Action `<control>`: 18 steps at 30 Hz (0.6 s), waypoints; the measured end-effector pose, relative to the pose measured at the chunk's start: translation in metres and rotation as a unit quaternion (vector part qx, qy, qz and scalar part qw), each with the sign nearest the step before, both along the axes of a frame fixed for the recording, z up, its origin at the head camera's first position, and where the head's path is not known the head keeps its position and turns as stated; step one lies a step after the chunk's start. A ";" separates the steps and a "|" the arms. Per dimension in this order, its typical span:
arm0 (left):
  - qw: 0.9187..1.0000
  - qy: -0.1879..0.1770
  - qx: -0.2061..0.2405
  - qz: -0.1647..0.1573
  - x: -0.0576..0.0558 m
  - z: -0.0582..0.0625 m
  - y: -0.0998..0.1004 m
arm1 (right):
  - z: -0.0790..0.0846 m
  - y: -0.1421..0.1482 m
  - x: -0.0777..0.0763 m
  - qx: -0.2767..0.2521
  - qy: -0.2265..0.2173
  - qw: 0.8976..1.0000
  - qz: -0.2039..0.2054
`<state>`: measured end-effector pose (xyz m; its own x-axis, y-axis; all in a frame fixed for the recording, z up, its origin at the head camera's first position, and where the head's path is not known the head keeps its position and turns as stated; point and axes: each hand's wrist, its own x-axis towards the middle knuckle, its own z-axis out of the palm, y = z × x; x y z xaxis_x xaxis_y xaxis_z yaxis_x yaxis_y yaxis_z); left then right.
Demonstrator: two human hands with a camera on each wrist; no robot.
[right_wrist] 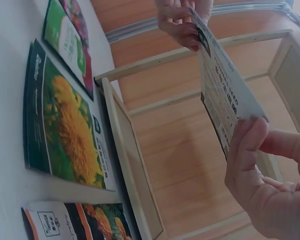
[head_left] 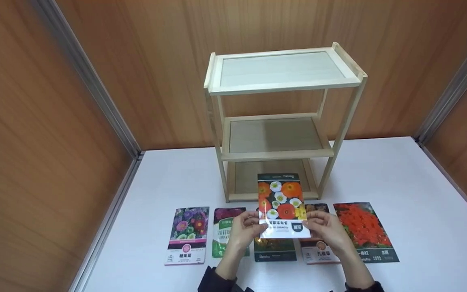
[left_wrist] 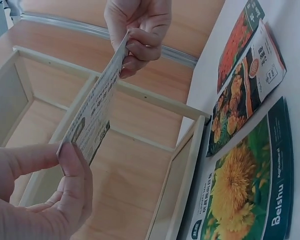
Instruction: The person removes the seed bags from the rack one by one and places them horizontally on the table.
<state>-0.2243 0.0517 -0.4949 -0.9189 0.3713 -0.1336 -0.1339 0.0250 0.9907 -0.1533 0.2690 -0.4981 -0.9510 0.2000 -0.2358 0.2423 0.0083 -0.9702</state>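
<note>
Both hands hold up one flower seed packet (head_left: 283, 202) with orange and white blooms on its front. My left hand (head_left: 242, 231) pinches its lower left edge between thumb and fingers, and my right hand (head_left: 327, 232) pinches the lower right edge. In the left wrist view the packet (left_wrist: 97, 105) is seen nearly edge-on, its printed back showing. Below it on the table lies a yellow-flower packet (right_wrist: 70, 125), partly covered in the head view. A marigold packet (left_wrist: 240, 92) lies beside that one, near my right hand.
A three-tier wooden shelf (head_left: 278, 155) stands behind the packets on the white table (head_left: 168, 174). At the left lie a pink-and-purple flower packet (head_left: 187, 231) and a green-and-white packet (head_left: 222, 243). A red flower packet (head_left: 366, 229) lies at the right. Wood-grain walls (head_left: 168, 81) enclose the table.
</note>
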 end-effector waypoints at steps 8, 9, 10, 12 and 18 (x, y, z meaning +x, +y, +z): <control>0.990 -0.056 0.106 0.068 0.017 -0.007 0.014 | -0.002 -0.015 0.001 -0.035 0.003 0.996 -0.077; 0.987 -0.067 0.121 0.082 0.020 -0.009 0.018 | -0.002 -0.017 0.000 -0.037 0.005 0.995 -0.089; 0.984 -0.076 0.133 0.095 0.023 -0.011 0.023 | -0.003 -0.019 0.000 -0.040 0.007 0.994 -0.100; 0.976 -0.091 0.152 0.122 0.029 -0.016 0.032 | -0.006 -0.023 -0.002 -0.048 0.013 0.992 -0.115; 0.959 -0.101 0.197 0.175 0.045 -0.026 0.056 | -0.013 -0.037 -0.003 -0.041 0.015 0.990 -0.134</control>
<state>-0.1795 0.1074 -0.5208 -0.9666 0.1038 -0.2342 -0.2560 -0.4277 0.8669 -0.1566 0.2322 -0.5107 -0.8735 0.4272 -0.2334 0.1958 -0.1308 -0.9719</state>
